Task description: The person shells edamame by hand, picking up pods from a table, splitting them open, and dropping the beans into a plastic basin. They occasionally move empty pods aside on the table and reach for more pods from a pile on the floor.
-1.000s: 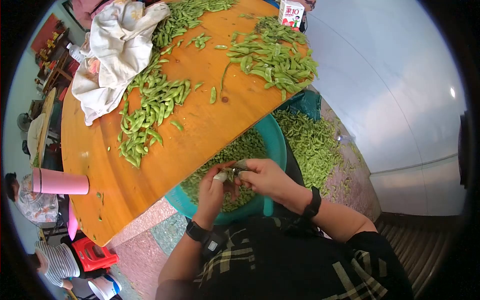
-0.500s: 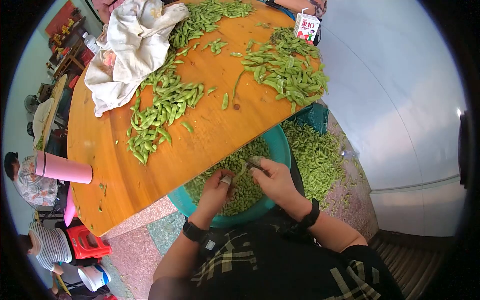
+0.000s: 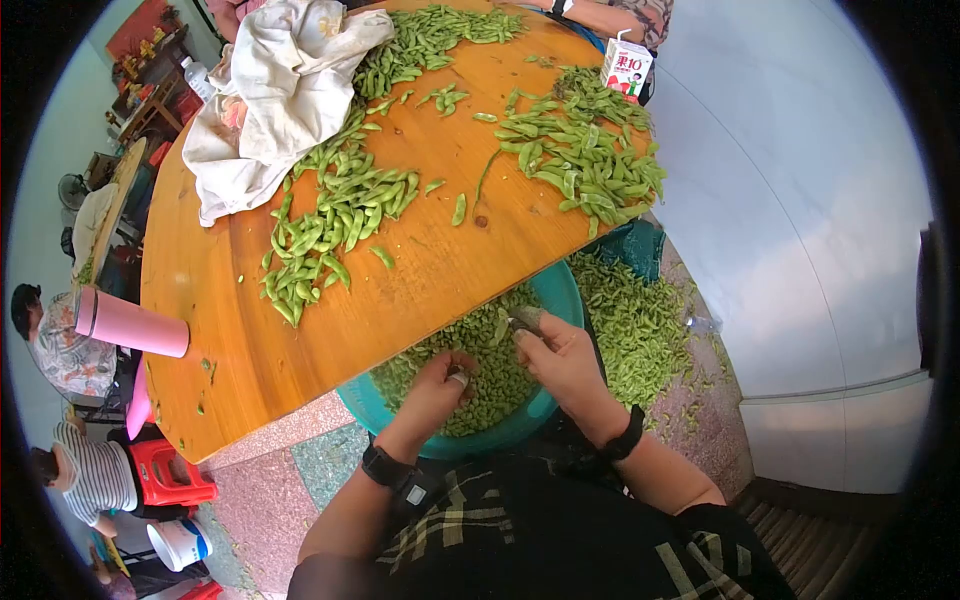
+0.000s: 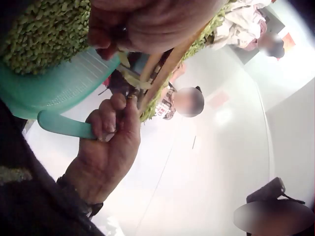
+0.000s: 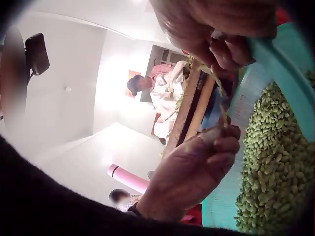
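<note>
My right hand (image 3: 568,372), over the teal basin (image 3: 571,300), grips a teal-handled tool (image 4: 66,125). The handle juts from the fist; the tool's head is hidden. At its fingertips is a pale green soybean pod (image 3: 502,326), seen in the left wrist view as an opened pod piece (image 4: 134,80). To its left, my left hand (image 3: 432,392) has curled fingers and a white wrap (image 3: 458,378) on one digit. In the right wrist view its thumb and finger pinch a thin yellowish pod strip (image 5: 225,115). Shelled green beans (image 5: 270,162) fill the basin.
The wooden table (image 3: 430,270) overhangs the basin's far side. It bears soybean pods (image 3: 350,205), a second pod heap (image 3: 590,165), a white cloth (image 3: 290,90), a pink tumbler (image 3: 135,323) and a drink carton (image 3: 627,66). More pods (image 3: 635,320) lie on the floor at right.
My hands have parted, the left drawing away from the right; they were together at one pod a second ago. The head view has shifted, so the table appears farther right.
</note>
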`<control>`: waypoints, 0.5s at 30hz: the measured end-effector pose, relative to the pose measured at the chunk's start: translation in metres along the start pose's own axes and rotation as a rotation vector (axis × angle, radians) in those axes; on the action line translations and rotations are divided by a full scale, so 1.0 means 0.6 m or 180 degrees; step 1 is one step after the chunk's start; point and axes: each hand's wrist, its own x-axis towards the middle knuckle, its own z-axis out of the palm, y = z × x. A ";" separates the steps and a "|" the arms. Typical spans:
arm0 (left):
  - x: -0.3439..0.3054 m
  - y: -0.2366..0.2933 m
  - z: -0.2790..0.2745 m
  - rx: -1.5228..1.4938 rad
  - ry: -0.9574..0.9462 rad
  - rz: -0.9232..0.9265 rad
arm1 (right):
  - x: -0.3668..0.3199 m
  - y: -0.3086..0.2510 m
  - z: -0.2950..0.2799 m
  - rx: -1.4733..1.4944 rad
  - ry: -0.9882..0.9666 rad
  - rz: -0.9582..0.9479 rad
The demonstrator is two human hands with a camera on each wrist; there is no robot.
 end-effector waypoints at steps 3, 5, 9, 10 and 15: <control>0.000 -0.006 0.005 0.0584 0.0112 0.0298 | -0.001 -0.003 -0.001 -0.0069 0.0020 -0.0097; -0.005 0.016 0.009 0.0334 0.0000 0.0203 | -0.005 -0.008 0.002 -0.0098 0.0026 -0.0134; -0.007 0.063 0.022 -0.0068 -0.0219 0.0404 | -0.014 -0.008 0.006 -0.0040 -0.0164 -0.0225; -0.005 0.060 0.024 -0.0064 -0.0212 0.0403 | -0.014 -0.006 0.006 -0.0035 -0.0316 -0.0223; 0.000 0.044 0.029 -0.1054 -0.0292 0.0056 | -0.013 -0.010 -0.013 0.0189 0.0159 -0.0210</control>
